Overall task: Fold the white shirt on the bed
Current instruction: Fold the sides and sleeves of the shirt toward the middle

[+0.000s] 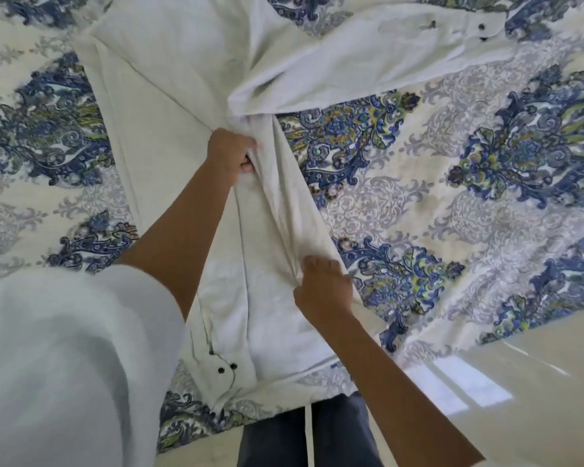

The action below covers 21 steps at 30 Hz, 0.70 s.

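The white shirt (169, 106) lies spread on the bed (452, 183), which has a blue, green and cream patterned cover. My left hand (231, 153) grips the shirt's right side edge near the armpit, where the fabric bunches. Lower down, my right hand (322, 288) pinches the same edge, lifted slightly off the cover. One sleeve runs to the upper right and ends in a cuff (476, 30) with two dark buttons. The other cuff (225, 370), also with two dark buttons, rests on the shirt near the bed's front edge.
The bed's front edge runs along the bottom, with a glossy pale floor (520, 399) at the lower right. My dark trousers (304, 436) show below the edge. A white sleeve (64, 365) on my left arm fills the lower left.
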### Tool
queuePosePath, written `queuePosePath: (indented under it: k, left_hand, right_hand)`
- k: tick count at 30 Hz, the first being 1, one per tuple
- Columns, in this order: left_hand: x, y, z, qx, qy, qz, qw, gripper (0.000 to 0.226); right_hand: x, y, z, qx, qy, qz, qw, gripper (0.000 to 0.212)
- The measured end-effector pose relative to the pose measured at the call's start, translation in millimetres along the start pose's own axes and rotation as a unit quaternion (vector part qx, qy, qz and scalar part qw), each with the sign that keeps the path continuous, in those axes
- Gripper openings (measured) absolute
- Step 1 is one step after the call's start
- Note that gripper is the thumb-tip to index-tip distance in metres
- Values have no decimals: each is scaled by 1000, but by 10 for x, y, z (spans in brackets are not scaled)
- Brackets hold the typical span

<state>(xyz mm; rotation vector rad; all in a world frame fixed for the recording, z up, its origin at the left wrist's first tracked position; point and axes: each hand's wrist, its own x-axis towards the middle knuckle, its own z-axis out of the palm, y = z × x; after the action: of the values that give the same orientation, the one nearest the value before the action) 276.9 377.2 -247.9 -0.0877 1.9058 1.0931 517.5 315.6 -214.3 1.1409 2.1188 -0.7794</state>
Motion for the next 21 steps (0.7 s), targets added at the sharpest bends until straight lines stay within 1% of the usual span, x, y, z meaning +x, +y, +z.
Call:
queuePosePath:
  k: [1, 3, 4, 5, 7, 9, 12, 14, 15, 16, 18, 19, 21]
  left_hand:
    - [-72, -102, 40, -7, -11, -31, 999, 16]
    - [-227, -324, 85, -21, -37, -79, 996, 4]
    - [-270, -412, 80, -27, -42, -90, 995, 12]
    - [-297, -467, 65, -37, -40, -90, 994, 15]
    - [-294, -493, 18, -66, 1, -68, 996, 9]
    - [-330, -496, 5, -88, 27, -46, 995, 5]
    - [-497, -623, 79, -29, -19, -48, 998, 5]
    - [-678, -780, 155, 24, -46, -80, 995, 12]
    - [-779, -879, 183, 37, -50, -99, 993, 14]
    - [-885, -986, 210, 42, -52, -116, 991, 15]
    - [-1102, -1195, 254, 37, -54, -138, 988, 16]
    - [-1208, -1300, 270, 28, -53, -143, 988, 16]
    - [-1371, -1469, 293, -17, -31, -133, 990, 17]
  right_hand:
    - [-20, 30, 47, -22, 4, 17, 1000, 43]
    - [-100, 107, 119, -53, -19, 55, 997, 45]
    - [-151, 141, 141, -67, -38, 62, 995, 43]
    - [-204, 171, 160, -77, -58, 66, 993, 41]
    - [-305, 224, 207, -63, -84, 74, 992, 37]
    - [-410, 263, 292, -55, -73, 54, 994, 33]
    - [-523, 326, 473, -63, -56, 27, 996, 31]
    - [-568, 395, 605, -47, -68, 6, 997, 31]
    - [-590, 443, 645, -27, -76, -2, 997, 30]
    - [-615, 504, 667, 20, -80, -4, 997, 28]
    - [-667, 638, 650, 153, -73, 21, 985, 22]
    - [-694, 727, 636, 204, -46, 41, 977, 21]
    - [-745, 921, 584, 241, 69, 63, 966, 21]
